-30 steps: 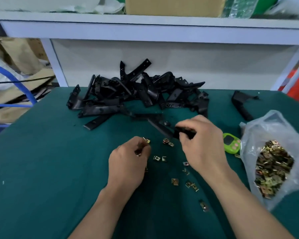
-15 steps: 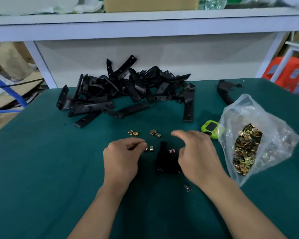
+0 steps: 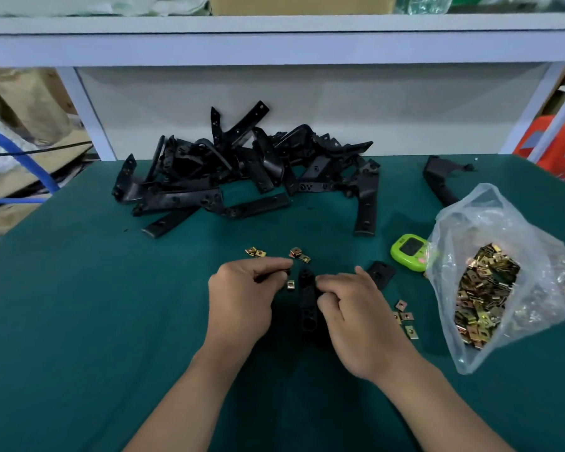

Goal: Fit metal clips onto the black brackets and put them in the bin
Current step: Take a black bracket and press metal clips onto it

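A right hand (image 3: 356, 314) curls its fingers round a black bracket (image 3: 307, 308) on the green bench (image 3: 79, 288). The left hand (image 3: 242, 295), just beside it at 9 o'clock, has its finger and thumb pinched together. Whether a clip sits in that pinch cannot be told.

At 12 o'clock from the hands, a tangled pile of brackets (image 3: 242, 177) lies against the back panel. At 3 o'clock a clear bag (image 3: 463, 216) slumps open over a heap of brass-coloured metal clips (image 3: 483, 288).

The held bracket lies lengthwise between the hands, its holed far end pointing to 12 o'clock. It looks stiff, light and smooth. It is probably best gripped along its flat sides, leaving the holed end free.

A green timer (image 3: 410, 252) sits at 2 o'clock, between the hands and the bag. Loose clips (image 3: 299, 254) are scattered at 12 o'clock, with more at 4 o'clock by the right wrist. A single clip (image 3: 290, 284) rests just beside the bracket's far end.

The clips appear tiny, springy and thin-edged, and likely to slip from the fingers. Each would best be pinched by its flat faces and pushed squarely over the bracket's edge. No bin is in view.
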Tool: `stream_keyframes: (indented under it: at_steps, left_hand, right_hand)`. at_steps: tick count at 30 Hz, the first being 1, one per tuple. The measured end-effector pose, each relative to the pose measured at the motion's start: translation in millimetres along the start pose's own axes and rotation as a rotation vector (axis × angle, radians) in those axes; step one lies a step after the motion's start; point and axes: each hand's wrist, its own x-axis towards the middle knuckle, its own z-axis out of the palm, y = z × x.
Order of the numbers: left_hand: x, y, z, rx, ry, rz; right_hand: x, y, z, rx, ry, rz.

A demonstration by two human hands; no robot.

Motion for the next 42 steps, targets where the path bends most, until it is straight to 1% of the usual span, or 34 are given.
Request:
stream_keyframes:
  at_steps: [3, 6, 9, 12, 22, 26, 30, 35, 39, 42]
  left_hand:
    - [3.6, -1.3, -2.7, -0.129, -0.027, -0.063]
    - [6.0, -3.7, -3.0, -0.269, -0.041, -0.112]
    - [5.1, -2.2, -3.3, -0.307, -0.035, -0.1]
    - [4.0, -0.7, -3.8, -0.278, -0.022, -0.07]
    - [-3.2, 2.9, -8.1, -0.152, -0.021, -0.022]
    - [-7.1, 1.9, -6.5, -0.087, 0.011, -0.071]
    - [-11.7, 2.8, -8.1, -0.113, 0.043, -0.104]
    - [-10.8, 2.9, -10.8, -0.01, 0.031, -0.076]
    - [-10.5, 3.7, -11.4, -0.024, -0.035, -0.011]
    - [-12.0, 4.7, -9.5, -0.042, -0.071, -0.013]
  right_hand:
    - [1.2, -1.4, 0.3, 0.168, 0.029, 0.034]
    - [1.7, 0.0, -1.2, 0.237, 0.024, 0.048]
    - [2.5, 0.7, -0.2, 0.318, 0.039, 0.091]
    - [2.9, -2.5, 0.1, 0.386, 0.084, 0.111]
    - [0.8, -10.5, -1.6, 0.419, 0.174, 0.009]
    - [-1.6, -12.9, -0.3, 0.371, 0.15, -0.021]
    - [-3.1, -14.7, -2.5, 0.359, 0.19, -0.056]
    - [-3.9, -16.7, -2.9, 0.372, 0.146, -0.117]
    - [-3.1, -13.1, 3.3, 0.34, 0.087, -0.117]
    - [-0.5, -10.3, 3.9, 0.318, 0.061, -0.097]
